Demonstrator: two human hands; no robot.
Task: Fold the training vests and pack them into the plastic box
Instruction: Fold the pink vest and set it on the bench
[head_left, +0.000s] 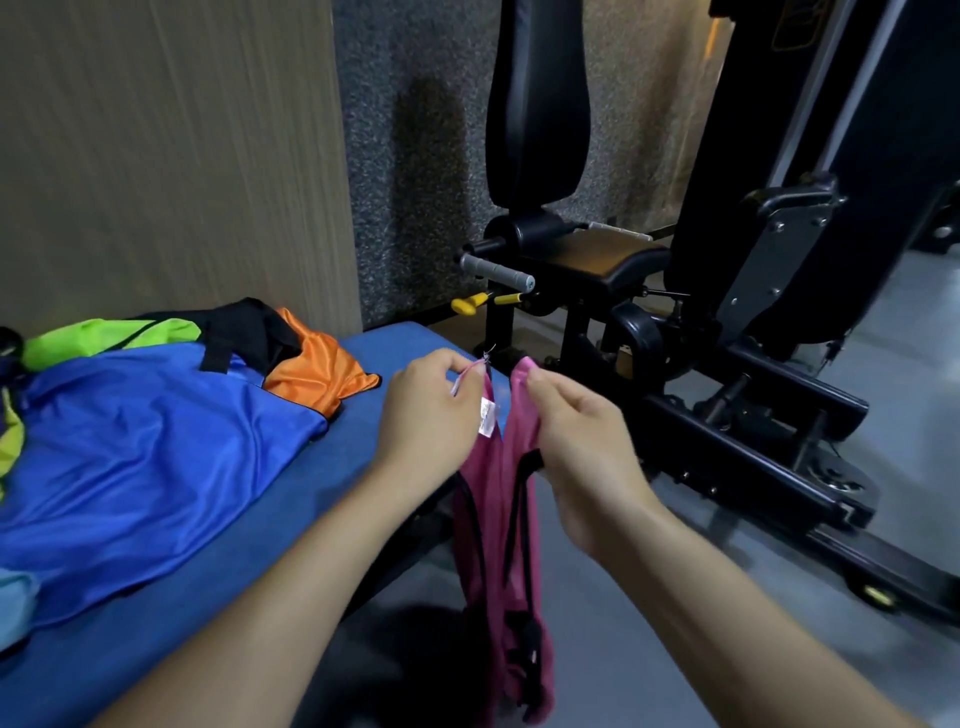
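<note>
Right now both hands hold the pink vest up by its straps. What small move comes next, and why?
Probably swing the pink vest left and lay it flat on the blue bench. The left hand and right hand pinch its straps while it hangs bunched over the floor, so it cannot be folded yet.

Vest pile (156, 431) on padded bench (332, 467), left; both hands hold hanging vest (498, 545) off bench's right edge; gym machine (727, 312) behind, right.

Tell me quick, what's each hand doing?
Left hand: pinching one top strap of the pink vest.
Right hand: gripping the vest's other strap; the vest hangs between them.
</note>
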